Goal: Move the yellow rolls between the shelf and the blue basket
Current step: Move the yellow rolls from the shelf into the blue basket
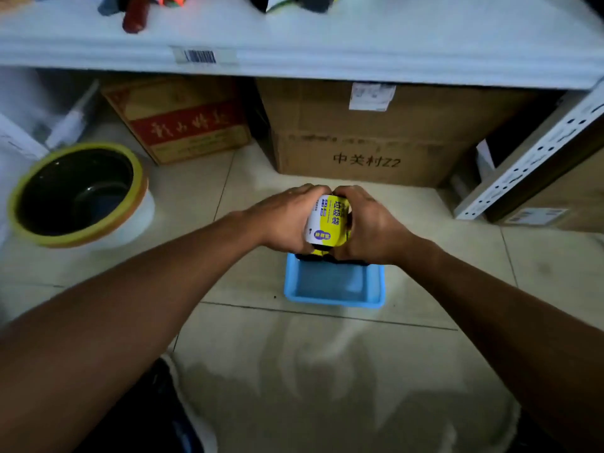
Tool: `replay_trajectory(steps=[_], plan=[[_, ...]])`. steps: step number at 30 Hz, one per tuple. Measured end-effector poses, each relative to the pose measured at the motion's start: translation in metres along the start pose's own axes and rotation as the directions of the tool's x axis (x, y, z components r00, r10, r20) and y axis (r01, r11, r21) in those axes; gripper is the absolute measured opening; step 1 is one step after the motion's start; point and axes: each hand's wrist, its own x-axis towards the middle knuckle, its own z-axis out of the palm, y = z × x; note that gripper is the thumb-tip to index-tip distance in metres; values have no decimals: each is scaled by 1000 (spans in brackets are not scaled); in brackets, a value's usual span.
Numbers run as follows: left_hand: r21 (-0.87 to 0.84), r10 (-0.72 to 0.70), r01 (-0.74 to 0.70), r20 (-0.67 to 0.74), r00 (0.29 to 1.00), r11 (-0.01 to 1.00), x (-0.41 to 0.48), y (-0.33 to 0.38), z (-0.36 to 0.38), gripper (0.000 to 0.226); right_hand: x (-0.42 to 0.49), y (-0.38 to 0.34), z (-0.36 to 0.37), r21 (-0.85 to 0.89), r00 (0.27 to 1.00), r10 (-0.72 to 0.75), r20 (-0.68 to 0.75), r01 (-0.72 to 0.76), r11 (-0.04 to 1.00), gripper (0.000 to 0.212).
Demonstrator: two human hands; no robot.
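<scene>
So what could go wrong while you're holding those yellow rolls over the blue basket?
1. The yellow rolls are only squeezed between the left hand and right hand, so one might slip out onto the floor tiles.
2. They hang over the far edge of the blue basket, not its middle; let go here, they may hit the rim and tumble out.
3. If they are lifted, the hands could bump the shelf edge ahead.

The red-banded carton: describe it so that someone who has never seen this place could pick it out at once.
Start at the white shelf and look beneath its board. Among the cartons there, the red-banded carton is the smaller one on the left, beside the plain brown carton. Only it bears a red band with pale characters.
</scene>
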Motion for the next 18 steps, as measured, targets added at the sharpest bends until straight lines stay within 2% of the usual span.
replay_trajectory(steps=[4,11,15,18], plan=[[32,-68,66,47,997,997,-7,-12,41,61,-11,15,40,-37,997,43,64,-41,998,96],[171,-125,117,34,992,978,-9,-30,82,76,-11,32,84,-125,992,83,97,-70,990,101],[290,-111,88,64,992,953,-12,-35,100,89,-14,37,102,-195,985,110,135,-83,977,98],[333,-102,71,76,992,940,-16,-42,114,85,-18,41,114,-273,982,104,159,-57,960,99]])
